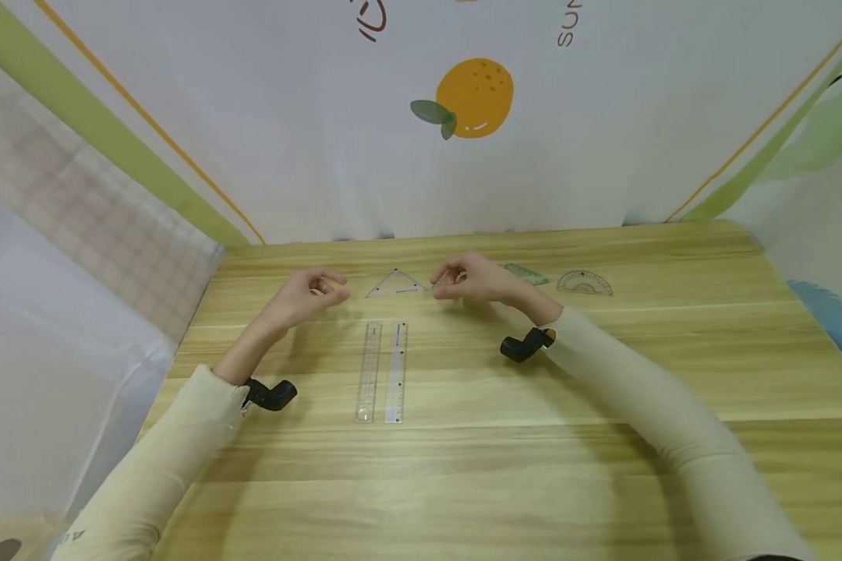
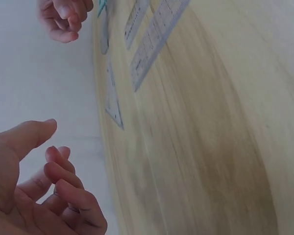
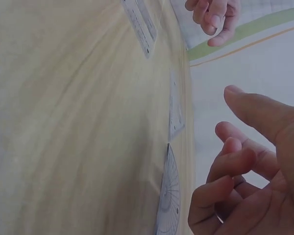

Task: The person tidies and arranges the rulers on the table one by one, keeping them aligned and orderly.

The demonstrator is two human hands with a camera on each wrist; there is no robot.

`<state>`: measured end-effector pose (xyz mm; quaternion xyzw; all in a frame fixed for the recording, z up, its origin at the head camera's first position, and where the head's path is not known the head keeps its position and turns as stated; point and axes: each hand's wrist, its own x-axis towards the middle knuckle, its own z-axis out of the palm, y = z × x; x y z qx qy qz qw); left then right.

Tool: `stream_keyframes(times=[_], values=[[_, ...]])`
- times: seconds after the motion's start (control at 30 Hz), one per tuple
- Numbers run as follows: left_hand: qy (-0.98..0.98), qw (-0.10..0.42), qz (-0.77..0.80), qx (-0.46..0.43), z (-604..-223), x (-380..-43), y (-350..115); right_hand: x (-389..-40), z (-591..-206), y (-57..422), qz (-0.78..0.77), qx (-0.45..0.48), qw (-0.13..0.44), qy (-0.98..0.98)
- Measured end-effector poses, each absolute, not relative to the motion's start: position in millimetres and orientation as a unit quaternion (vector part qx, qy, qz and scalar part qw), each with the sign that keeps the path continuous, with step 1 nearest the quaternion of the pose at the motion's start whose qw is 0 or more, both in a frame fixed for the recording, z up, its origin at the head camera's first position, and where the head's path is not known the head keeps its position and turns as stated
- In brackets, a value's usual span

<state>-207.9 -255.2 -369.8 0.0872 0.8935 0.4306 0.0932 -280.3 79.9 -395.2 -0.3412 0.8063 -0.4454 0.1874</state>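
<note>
My left hand [image 1: 305, 299] hovers over the back left of the table, its fingers loosely bent and nothing between thumb and fingertips. To its right lies a clear triangular set square [image 1: 396, 285]. On the set square's other side, my right hand [image 1: 473, 279] is also raised and empty, thumb apart from the bent fingers. Beneath it the right wrist view shows a clear protractor [image 3: 169, 198], mostly hidden by the hand in the head view. Two clear straight rulers, a left one [image 1: 369, 372] and a right one [image 1: 397, 372], lie side by side in front.
Beyond the right wrist lie a green, partly hidden drawing template [image 1: 526, 273] and another clear protractor [image 1: 585, 284]. A wood-grain table [image 1: 463, 475] carries everything. Behind its back edge hangs a white cloth [image 1: 309, 132] with a printed orange.
</note>
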Motion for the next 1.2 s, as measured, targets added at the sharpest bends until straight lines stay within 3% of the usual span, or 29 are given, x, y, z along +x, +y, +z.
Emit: stream_keyframes(times=[0.53, 1.2], values=[[0.906, 0.080, 0.406, 0.085, -378.1, -221.4, -266.3, -297.5, -395.3, 58.3, -0.404, -0.383, 0.177, 0.811], [0.896, 0.053, 0.398, 0.187, -394.9, -246.4, -259.3, -315.7, -403.2, 51.9, -0.434, -0.379, 0.170, 0.799]])
